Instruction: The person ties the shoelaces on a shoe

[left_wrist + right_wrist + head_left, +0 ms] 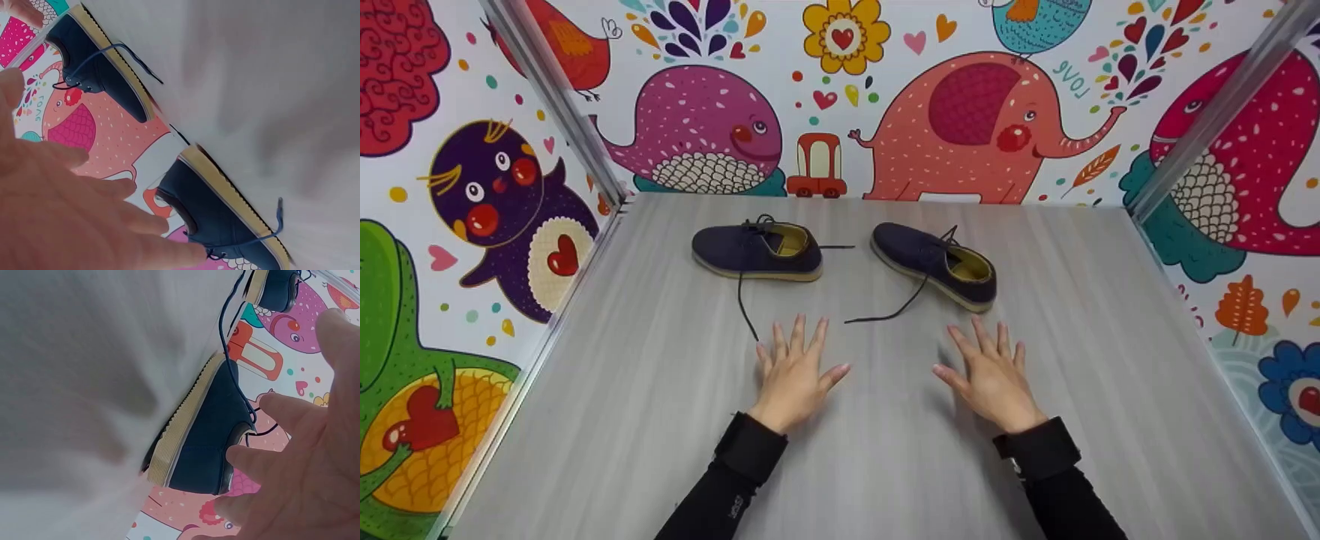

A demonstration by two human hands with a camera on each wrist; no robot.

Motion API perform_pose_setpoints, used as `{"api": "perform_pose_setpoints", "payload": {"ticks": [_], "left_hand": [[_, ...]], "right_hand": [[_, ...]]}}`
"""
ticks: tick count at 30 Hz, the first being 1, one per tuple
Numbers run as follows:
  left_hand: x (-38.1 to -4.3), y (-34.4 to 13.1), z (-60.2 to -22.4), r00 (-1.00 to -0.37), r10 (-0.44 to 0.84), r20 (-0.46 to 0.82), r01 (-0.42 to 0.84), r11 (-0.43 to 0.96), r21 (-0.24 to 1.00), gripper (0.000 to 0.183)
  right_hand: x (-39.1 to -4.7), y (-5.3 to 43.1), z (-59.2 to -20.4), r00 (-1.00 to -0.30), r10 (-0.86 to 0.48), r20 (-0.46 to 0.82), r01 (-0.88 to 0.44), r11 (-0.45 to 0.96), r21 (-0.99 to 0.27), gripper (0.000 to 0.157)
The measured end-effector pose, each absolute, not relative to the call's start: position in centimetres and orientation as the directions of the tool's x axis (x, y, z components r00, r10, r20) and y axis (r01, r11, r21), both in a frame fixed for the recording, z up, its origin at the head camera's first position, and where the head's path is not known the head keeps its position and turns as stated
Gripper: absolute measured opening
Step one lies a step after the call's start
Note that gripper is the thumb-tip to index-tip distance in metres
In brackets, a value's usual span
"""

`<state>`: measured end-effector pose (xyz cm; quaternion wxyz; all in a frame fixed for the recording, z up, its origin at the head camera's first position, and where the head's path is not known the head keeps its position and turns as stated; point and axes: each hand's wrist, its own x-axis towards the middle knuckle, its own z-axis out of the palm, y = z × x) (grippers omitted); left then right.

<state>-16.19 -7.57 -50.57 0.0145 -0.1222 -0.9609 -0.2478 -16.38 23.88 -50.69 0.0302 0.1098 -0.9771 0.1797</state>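
Two navy lace-up shoes with cream soles and yellowish insides stand upright on the tabletop, both laces untied. The left shoe [720,251] points its toe left, one lace end trailing toward me and another to the right. The right shoe [911,247] lies at an angle, toe to the far left, its lace curving out toward the front. My left hand [793,382] is spread, palm down, in front of the left shoe, apart from it. My right hand [994,379], also spread, is just in front of the right shoe's heel. Both hands hold nothing.
The pale wood-grain table [877,465] is bounded by a printed back wall [840,97] and side walls with cartoon animals. Metal corner posts [562,105] rise at the back left and back right. Black sleeves and wrist straps [750,448] cover the forearms.
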Motion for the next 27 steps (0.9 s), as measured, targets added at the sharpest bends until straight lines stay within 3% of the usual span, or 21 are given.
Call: {"api": "perform_pose_setpoints", "payload": {"ticks": [19, 23, 27], "left_hand": [[-17.4, -6.7, -49.8, -0.967, 0.242, 0.084, 0.251, 0.826, 0.505, 0.081], [-17.7, -6.5, -49.4, -0.967, 0.240, 0.088, 0.250, 0.811, 0.529, 0.076], [-17.7, -6.1, -48.6, -0.961, 0.234, 0.148, 0.276, 0.766, 0.581, 0.058]], "right_hand": [[-18.2, 25.1, -49.4, -0.968, -0.181, 0.172, -0.235, 0.894, -0.382, 0.068], [-20.4, 26.1, -47.3, -0.968, -0.146, 0.203, -0.223, 0.872, -0.435, 0.061], [-24.0, 27.7, -44.5, -0.975, -0.090, 0.201, -0.178, 0.862, -0.476, 0.045]]}}
